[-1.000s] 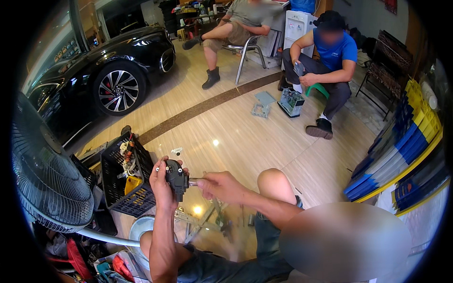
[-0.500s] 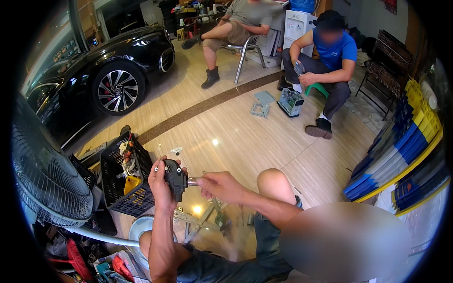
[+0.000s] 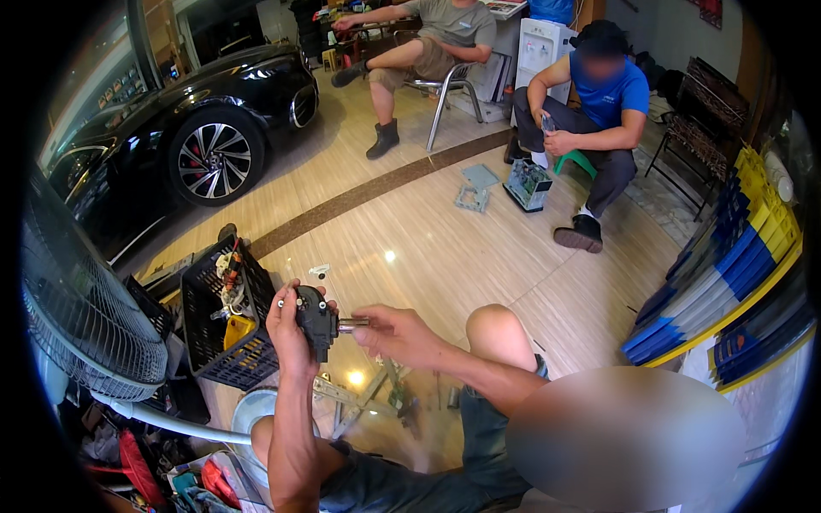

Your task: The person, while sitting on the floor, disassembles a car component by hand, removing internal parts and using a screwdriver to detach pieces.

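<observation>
My left hand (image 3: 289, 329) is wrapped around a black plastic housing (image 3: 318, 321), rounded at the top with several small light-coloured spots on its face. It looks like a small gear motor. From its right side sticks out a shiny metal cylinder (image 3: 349, 325). The fingers of my right hand (image 3: 393, 332) pinch the cylinder's outer end, thumb below. Both hands are held above the floor between my knees. My left palm hides the back of the housing.
A black crate (image 3: 227, 342) of parts stands left, beside a fan (image 3: 94, 316). Metal brackets (image 3: 363, 402) lie below my hands. Ahead, a person in blue (image 3: 599, 103) sits near an opened metal box (image 3: 528, 185); another person (image 3: 445, 43) sits by a black car (image 3: 184, 128).
My right fingers have shifted slightly up along the metal cylinder, so more of it shows. The housing has moved slightly. The person in the chair has stretched an arm out to the left.
</observation>
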`<state>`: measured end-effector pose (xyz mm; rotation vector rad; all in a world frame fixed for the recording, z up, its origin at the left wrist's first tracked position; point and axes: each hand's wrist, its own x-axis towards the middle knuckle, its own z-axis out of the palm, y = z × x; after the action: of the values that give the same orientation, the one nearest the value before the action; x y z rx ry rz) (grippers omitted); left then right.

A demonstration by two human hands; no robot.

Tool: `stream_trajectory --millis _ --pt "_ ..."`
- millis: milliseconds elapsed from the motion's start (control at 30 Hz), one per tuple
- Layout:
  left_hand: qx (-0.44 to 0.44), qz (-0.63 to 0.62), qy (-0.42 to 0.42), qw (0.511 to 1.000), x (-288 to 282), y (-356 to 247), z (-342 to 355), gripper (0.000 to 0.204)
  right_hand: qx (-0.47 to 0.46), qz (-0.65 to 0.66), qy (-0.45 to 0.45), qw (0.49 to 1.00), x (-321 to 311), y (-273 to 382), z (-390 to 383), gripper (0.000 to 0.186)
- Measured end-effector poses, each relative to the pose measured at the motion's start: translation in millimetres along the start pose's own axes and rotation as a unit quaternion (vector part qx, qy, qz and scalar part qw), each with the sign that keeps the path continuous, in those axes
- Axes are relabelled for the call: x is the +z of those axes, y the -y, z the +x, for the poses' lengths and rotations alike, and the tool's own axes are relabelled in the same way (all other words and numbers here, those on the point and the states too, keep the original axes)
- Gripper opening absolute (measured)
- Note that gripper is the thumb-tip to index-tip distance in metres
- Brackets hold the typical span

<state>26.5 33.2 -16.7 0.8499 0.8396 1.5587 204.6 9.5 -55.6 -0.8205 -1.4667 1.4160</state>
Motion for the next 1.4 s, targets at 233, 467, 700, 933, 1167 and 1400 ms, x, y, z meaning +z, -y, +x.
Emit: stream_trajectory --millis 233,467,700,933,1167,1400 --pt "0.001 -0.001 0.005 1.0 -1.0 -0.5 -0.8 0.027 0.057 -0.041 0.059 0.996 -11.4 3.2 1.1 0.035" --pt "0.011 0.014 0.003 1.0 -2.0 -1.3 -1.4 0.028 0.0 0.036 0.018 0.999 -1.4 3.2 -3.8 0.028" --pt "0.008 0.008 0.003 1.0 -2.7 -1.1 -0.7 0.029 0.039 -0.031 0.078 0.996 -10.2 -4.2 1.5 0.035" --pt "0.015 0.013 -0.001 1.0 -5.1 -1.1 -0.1 0.03 -0.035 0.001 0.023 0.999 -1.2 5.1 -3.3 0.035" --pt "0.0 0.008 0.001 1.0 -2.8 -1.9 -1.1 0.029 0.021 -0.014 0.051 0.998 -8.2 -9.2 2.1 0.037" --pt "0.011 0.012 -0.009 1.0 -2.9 -2.6 -1.4 0.028 -0.014 0.001 0.029 0.999 -0.4 -1.1 -2.3 0.037"
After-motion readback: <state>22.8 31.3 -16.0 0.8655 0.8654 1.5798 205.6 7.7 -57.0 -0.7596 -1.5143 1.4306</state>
